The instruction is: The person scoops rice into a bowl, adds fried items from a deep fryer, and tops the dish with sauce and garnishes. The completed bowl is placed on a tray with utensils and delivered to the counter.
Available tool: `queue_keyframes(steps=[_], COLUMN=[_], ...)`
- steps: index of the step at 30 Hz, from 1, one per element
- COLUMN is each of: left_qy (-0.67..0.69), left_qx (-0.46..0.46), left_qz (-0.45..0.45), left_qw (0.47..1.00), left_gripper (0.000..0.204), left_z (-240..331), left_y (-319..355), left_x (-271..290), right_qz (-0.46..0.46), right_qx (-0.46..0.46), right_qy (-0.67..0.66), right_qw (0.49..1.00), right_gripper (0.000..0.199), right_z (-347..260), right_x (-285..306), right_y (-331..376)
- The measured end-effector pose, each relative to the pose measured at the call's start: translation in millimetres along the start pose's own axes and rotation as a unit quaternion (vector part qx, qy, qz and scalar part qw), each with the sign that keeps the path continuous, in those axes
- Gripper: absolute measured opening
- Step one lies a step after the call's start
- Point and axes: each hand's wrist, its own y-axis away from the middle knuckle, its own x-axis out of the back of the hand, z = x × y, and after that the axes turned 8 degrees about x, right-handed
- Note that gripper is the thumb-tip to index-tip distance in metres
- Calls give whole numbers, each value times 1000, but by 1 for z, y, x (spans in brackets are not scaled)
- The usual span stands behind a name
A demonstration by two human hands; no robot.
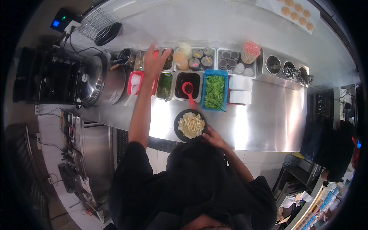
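Observation:
My left hand [154, 63] reaches over the row of containers at the back of the counter, its fingers apart. Something red shows between those fingers, in or near a container; I cannot make out what it is. A black bowl [177, 132] sits near the counter's front edge, filled with pale food [191, 125] that has thin sauce lines across it. My right hand [214, 138] grips the bowl's right rim. Just behind the bowl, a red ladle [188, 89] rests in a metal pan of dark sauce [180, 82], its handle toward me.
Right of the sauce stands a blue tub [225, 90] of chopped greens [214, 92]. Left of it are a pan of green bits [165, 84] and a red tray [131, 76] with a white scoop [135, 82]. A large steel pot [115, 86] stands far left, a cutlery holder [281, 78] far right.

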Motion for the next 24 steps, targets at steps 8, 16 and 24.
queue_keyframes(steps=[8, 16, 24], left_qy=[315, 547, 575], left_qx=[278, 429, 335], left_qz=[-291, -230, -122], left_qw=[859, 682, 737], left_gripper=[53, 67, 70], left_z=[-215, -228, -255], left_y=[214, 282, 220], left_x=[91, 125, 190], right_qz=[28, -129, 227], right_qx=[-68, -80, 172], right_qy=[-64, -91, 335], right_qw=[995, 984, 898], right_gripper=[41, 30, 30], right_z=[-64, -135, -168], right_x=[-43, -110, -88], right_y=[-21, -139, -362])
